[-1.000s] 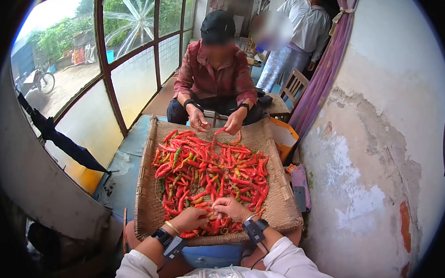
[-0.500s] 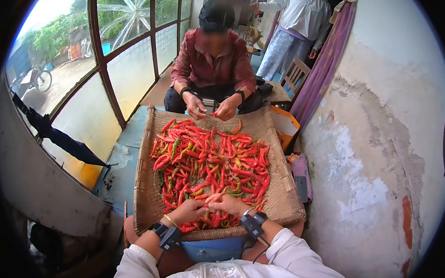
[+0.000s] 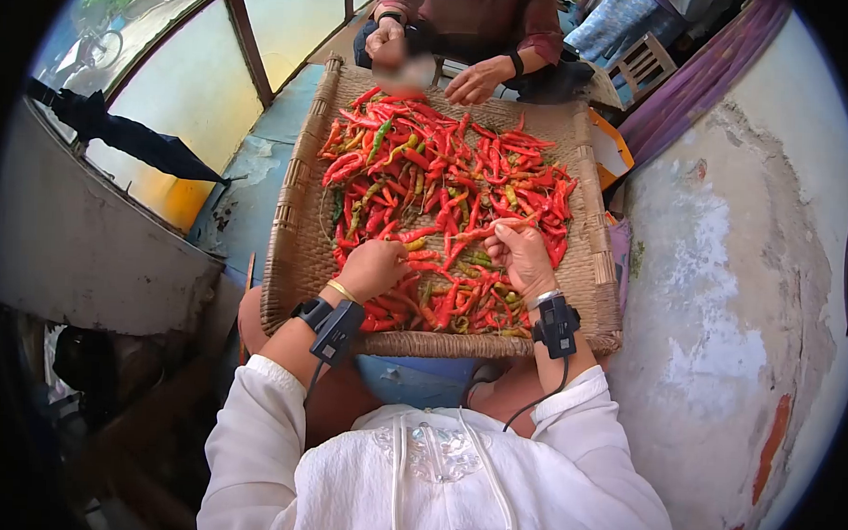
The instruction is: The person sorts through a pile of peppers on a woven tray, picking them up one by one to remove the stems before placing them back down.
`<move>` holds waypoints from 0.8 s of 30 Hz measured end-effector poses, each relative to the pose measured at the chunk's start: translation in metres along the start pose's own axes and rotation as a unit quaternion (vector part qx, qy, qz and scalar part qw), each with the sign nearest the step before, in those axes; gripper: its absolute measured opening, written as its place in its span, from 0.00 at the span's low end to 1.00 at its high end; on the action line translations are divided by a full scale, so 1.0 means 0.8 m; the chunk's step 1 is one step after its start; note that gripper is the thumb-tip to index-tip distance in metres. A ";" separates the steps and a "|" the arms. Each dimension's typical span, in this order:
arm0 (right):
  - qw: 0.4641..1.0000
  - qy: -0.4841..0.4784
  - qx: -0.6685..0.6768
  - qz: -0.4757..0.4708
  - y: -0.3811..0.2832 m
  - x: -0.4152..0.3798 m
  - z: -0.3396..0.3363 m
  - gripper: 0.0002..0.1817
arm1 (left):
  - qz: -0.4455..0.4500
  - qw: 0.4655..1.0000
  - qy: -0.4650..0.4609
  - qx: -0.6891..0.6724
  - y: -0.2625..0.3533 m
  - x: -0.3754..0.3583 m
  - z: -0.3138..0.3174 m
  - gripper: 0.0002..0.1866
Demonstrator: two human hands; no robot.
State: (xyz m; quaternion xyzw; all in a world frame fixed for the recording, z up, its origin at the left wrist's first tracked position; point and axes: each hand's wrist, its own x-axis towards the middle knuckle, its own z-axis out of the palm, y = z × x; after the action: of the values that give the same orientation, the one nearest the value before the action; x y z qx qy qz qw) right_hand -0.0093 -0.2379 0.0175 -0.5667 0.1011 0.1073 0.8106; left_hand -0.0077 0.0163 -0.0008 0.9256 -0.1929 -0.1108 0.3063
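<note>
A woven tray (image 3: 290,214) lies in front of me, heaped with chili peppers (image 3: 446,168), mostly red with some green and yellowish ones. Over its right half, my right hand (image 3: 527,261) is closed on a red chili pepper (image 3: 481,232), pinched between thumb and fingers and pointing left. My left hand (image 3: 372,269) is closed above the peppers at the near left, its fingertips drawn together. What those left fingers hold, if anything, is too small to make out. Both wrists wear black strapped devices.
Across the tray sits another person in a dark red shirt (image 3: 489,20), with hands (image 3: 479,80) over the far edge. To the left are a folded umbrella (image 3: 148,139) and framed windows; to the right, an orange-edged box (image 3: 612,150) and a peeling wall (image 3: 704,275).
My view has tipped downward, so the tray appears higher. My hands were together over the peppers and are now apart, the right one holding a red chili pepper. The other person's hands have separated.
</note>
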 end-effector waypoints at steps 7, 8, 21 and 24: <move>0.995 0.043 -0.089 0.009 0.006 0.018 0.009 0.18 | 0.014 0.994 0.110 0.015 -0.021 0.014 0.010 0.06; 0.982 0.002 -0.182 0.046 0.016 0.016 0.022 0.16 | 0.025 0.994 0.098 0.035 -0.023 0.015 0.011 0.06; 0.594 -0.106 -0.763 -0.232 0.093 0.021 0.055 0.08 | 0.069 0.977 -0.078 0.185 -0.013 0.012 0.012 0.14; 0.619 -0.084 -0.730 -0.277 0.090 0.018 0.051 0.06 | 0.069 0.976 -0.080 0.189 -0.011 0.011 0.016 0.14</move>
State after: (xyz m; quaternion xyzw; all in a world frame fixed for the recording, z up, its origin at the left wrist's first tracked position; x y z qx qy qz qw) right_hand -0.0146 -0.1749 -0.0372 -0.9615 -0.2410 -0.0367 0.1269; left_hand -0.0017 0.0125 -0.0173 0.9394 -0.2974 -0.1244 0.1168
